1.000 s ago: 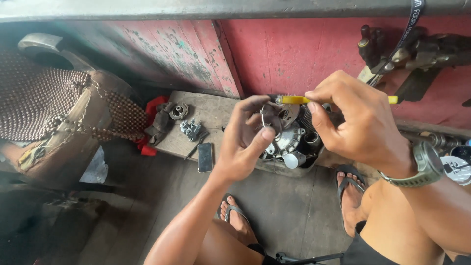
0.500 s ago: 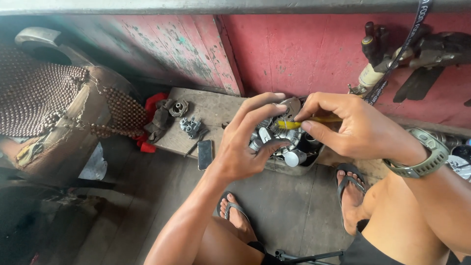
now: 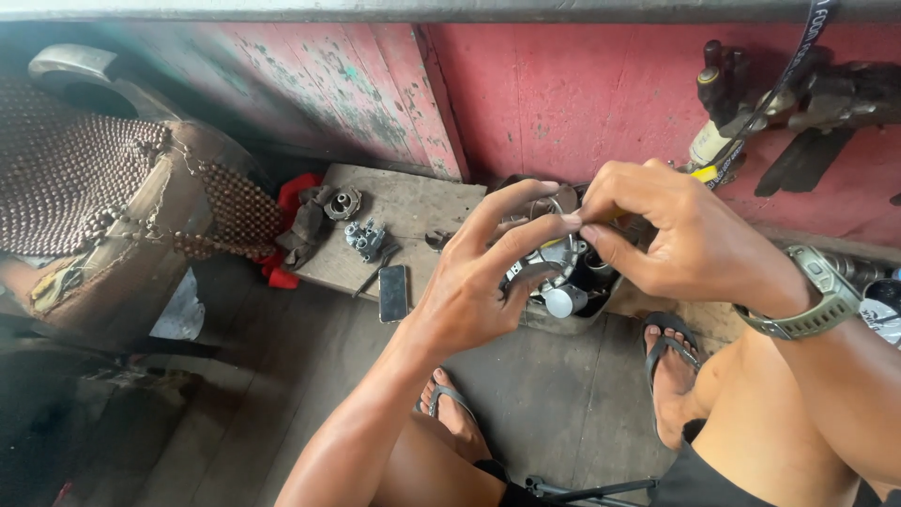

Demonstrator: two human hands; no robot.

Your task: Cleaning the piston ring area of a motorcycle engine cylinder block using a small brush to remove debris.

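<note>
Plainly, left hand (image 3: 469, 291) gripping the metal part (image 3: 549, 258) and right hand (image 3: 676, 235) pinching a yellow tool (image 3: 619, 214), a slip could drop it.

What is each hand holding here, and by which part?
The left hand grips the round metal engine part by its rim. The right hand pinches something small at its fingertips; what it is cannot be told.

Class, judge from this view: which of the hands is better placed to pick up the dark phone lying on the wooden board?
Probably the left hand: the phone lies just beside it, whereas the right hand sits farther off.
</note>
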